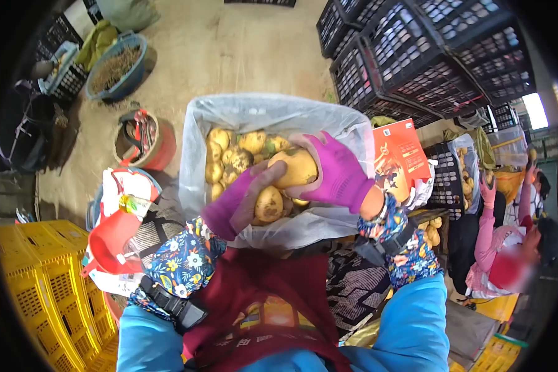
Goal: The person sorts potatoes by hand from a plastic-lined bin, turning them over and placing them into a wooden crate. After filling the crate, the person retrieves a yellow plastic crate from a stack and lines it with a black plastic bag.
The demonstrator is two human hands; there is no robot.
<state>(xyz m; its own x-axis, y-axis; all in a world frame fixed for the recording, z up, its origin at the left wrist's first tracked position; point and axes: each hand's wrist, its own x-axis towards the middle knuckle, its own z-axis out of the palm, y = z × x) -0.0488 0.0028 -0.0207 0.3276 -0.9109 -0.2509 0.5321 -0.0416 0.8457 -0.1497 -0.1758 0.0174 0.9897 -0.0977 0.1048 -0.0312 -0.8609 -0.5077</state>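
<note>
A large yellow potato (295, 167) is held between my two gloved hands, above a crate lined with translucent plastic (279, 106). My right hand (338, 170), in a purple glove with a greyish palm, wraps round the potato's right side and top. On its lower left side, my left hand (245, 193) presses with fingers and thumb, in a matching glove. Below in the crate lie several more potatoes (252, 142), some with dark soil patches. One potato (269, 204) sits just under my hands, near the crate's front side.
Black crates (409, 53) are stacked at the back right, yellow crates (49, 266) at the lower left. A red bucket (161, 144) and a blue basin (119, 67) stand left. At the right, a co-worker (502, 257) sits by another potato crate (445, 177). A red box (400, 155) adjoins my crate.
</note>
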